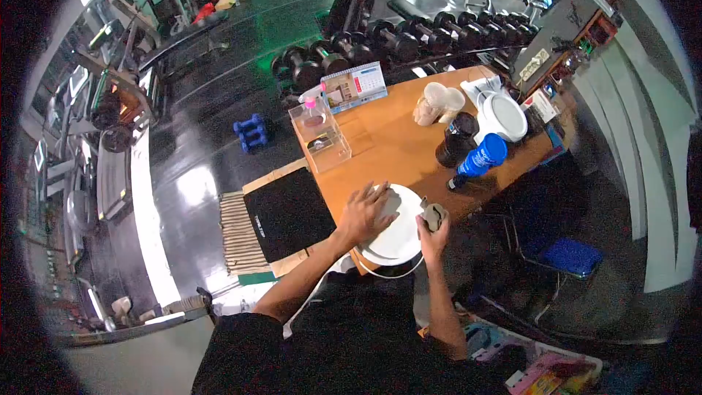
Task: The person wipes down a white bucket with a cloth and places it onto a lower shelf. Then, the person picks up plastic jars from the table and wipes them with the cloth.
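Observation:
My left hand (368,213) lies with its fingers spread on a white round plate or lid (401,230) near the table's front edge. My right hand (434,238) is closed around a small grey-beige roundish object (436,215) with a dark curved mark, at the right rim of the white round thing. Its exact kind is unclear. A thin white curved strip, cord or handle, (391,276) loops below the rim between my hands.
On the wooden table (387,146) stand a clear acrylic box (325,148), a desk calendar (356,88), pale cups (435,102), a dark jar (457,139), a blue bottle (484,155) and a white tub (504,118). A blue-seated chair (574,254) is at right; dumbbells (395,40) line the back.

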Demonstrator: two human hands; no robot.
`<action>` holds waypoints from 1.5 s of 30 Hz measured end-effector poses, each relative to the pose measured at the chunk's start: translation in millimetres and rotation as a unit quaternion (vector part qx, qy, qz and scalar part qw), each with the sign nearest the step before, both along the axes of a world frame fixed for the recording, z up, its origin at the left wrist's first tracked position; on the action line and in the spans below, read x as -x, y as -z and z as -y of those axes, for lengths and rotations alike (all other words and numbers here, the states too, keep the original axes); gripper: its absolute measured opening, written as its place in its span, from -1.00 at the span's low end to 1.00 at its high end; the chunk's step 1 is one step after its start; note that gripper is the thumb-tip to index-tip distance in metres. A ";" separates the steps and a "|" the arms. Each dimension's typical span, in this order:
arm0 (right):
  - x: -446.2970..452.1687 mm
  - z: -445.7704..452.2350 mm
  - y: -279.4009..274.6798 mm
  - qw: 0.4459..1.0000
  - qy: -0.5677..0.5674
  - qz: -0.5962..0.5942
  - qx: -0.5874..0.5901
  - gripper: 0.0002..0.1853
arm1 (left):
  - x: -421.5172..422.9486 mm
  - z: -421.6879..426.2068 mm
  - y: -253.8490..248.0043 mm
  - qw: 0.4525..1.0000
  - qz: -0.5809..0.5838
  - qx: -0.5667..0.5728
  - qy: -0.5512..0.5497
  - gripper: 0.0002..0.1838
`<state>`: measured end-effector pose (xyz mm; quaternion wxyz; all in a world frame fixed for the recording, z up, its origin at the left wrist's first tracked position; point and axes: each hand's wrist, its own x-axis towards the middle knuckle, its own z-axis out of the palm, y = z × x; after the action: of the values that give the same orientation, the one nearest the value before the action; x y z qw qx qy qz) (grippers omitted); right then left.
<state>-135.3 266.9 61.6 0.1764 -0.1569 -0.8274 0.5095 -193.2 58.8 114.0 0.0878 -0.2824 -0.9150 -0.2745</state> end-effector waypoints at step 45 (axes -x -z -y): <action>-274.4 -27.5 112.0 0.741 0.205 0.210 0.604 -0.58 | -110.6 -8.2 116.6 0.936 0.279 -0.214 0.005 -0.47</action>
<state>139.1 294.4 -50.4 -0.0336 -0.4993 -0.3101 0.8083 -82.6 67.1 -2.6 -0.1137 -0.1739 -0.8211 -0.5316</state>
